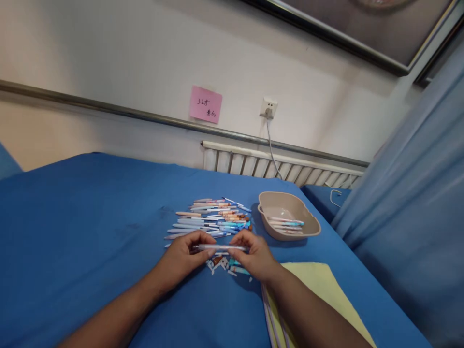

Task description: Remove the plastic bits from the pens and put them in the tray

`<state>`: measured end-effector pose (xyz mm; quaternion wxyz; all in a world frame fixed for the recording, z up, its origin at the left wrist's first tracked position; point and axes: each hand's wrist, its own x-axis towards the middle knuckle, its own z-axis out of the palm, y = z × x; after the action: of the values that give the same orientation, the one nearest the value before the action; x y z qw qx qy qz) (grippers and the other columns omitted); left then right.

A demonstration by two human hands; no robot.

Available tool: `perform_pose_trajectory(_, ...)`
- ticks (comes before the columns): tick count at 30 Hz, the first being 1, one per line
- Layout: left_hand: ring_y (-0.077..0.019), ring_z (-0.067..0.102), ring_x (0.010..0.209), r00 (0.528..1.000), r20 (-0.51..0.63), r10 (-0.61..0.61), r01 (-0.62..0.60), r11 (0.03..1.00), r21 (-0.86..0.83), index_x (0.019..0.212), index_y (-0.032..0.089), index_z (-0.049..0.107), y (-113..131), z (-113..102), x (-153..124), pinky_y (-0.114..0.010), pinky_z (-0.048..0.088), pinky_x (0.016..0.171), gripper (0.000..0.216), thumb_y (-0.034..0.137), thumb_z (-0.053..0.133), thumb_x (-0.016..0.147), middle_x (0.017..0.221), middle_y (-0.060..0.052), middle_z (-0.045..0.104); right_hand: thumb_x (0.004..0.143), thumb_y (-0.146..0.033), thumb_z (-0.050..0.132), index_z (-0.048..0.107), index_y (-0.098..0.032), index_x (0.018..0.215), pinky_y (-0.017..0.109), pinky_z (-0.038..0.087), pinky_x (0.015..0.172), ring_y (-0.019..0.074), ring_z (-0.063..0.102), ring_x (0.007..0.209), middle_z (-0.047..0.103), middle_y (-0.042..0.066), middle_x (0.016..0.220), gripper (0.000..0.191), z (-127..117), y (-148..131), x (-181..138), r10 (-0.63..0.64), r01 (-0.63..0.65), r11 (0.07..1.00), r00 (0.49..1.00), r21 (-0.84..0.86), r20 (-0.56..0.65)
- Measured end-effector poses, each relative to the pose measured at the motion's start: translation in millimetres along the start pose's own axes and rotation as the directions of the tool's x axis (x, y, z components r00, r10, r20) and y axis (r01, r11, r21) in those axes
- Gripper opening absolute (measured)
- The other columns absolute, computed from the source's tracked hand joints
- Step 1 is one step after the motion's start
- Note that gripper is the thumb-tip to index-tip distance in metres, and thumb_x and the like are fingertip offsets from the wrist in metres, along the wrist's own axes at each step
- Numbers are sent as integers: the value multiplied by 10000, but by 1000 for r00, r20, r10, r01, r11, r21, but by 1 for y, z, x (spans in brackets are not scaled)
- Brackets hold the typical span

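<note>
Between my two hands a pale, translucent pen (219,247) lies level. My left hand (185,253) pinches its left end and my right hand (253,253) pinches its right end. Just beyond them, a spread of pens and pen parts (203,221) lies on the blue cloth, with light blue, peach, white and brown pieces. Small white pieces (217,265), a brown piece and teal pieces (239,269) are scattered below the held pen. To the right stands a beige basin (312,223) with several assembled-looking pens (286,225) inside.
A folded yellow cloth (326,295) lies under my right forearm. The blue-covered surface (90,232) reaches back to a white radiator (250,164) and a metal rail (145,111). A cord (271,145) hangs from the wall socket (268,107). A blue curtain (409,169) hangs at the right.
</note>
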<state>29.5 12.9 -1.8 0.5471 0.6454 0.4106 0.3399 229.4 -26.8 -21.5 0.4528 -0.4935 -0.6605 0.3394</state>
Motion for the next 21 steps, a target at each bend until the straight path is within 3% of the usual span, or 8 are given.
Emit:
perform_pose_trajectory(2,-165,610,706,998,52,18,-18,1000,-7,817,172,628,-3,1,0,-260,469,672,259,338,737,650,754,-3,656,820,-297,593,636,-273,876,361,474,639,233,623,716,668,27,781,74,0,-6,-1,-68,77,991,994,-111,82)
perform_pose_trajectory(6,-195,632,816,993,112,47,-42,998,-45,991,194,609,-6,-1,-1,-297,494,751,385,372,733,673,913,-37,674,887,-252,501,631,-329,1049,408,483,755,262,636,853,682,44,909,222,0,-17,-6,-212,269,919,953,-289,214)
perform_pose_trajectory(9,-205,623,874,997,43,59,-58,998,-23,1084,205,600,-3,-8,-1,-289,489,755,435,435,677,723,1024,-68,664,897,-232,478,618,-300,1092,436,459,799,274,612,909,672,70,960,250,-16,-21,-4,-296,319,834,947,-451,123)
perform_pose_trajectory(12,-209,618,835,997,-62,37,-37,999,3,1031,188,633,0,-13,2,-278,485,690,440,498,648,719,998,-83,662,887,-233,486,634,-258,1060,415,437,857,258,578,983,656,87,1022,229,-60,-19,8,-375,275,766,925,-581,-57)
perform_pose_trajectory(14,-204,613,791,995,-98,22,-21,1000,9,983,175,645,1,-14,4,-277,478,670,434,505,651,702,903,-69,663,873,-248,499,659,-228,1014,368,438,844,233,580,960,658,82,989,213,-101,-11,22,-285,96,725,943,-682,-170)
perform_pose_trajectory(17,-178,590,710,993,-119,10,-7,1000,30,925,167,648,-1,-10,6,-268,463,653,388,475,654,690,783,-31,638,866,-267,512,678,-208,1007,290,415,801,193,586,923,671,62,1005,226,-156,10,46,130,-181,519,983,-835,-132)
perform_pose_trajectory(21,-150,547,638,996,-79,45,-38,996,81,812,170,649,-6,-7,6,-244,437,609,293,437,647,692,711,-6,612,772,-175,605,728,-165,878,248,389,670,176,598,763,709,52,830,163,-183,43,66,310,-225,436,946,-871,-90)
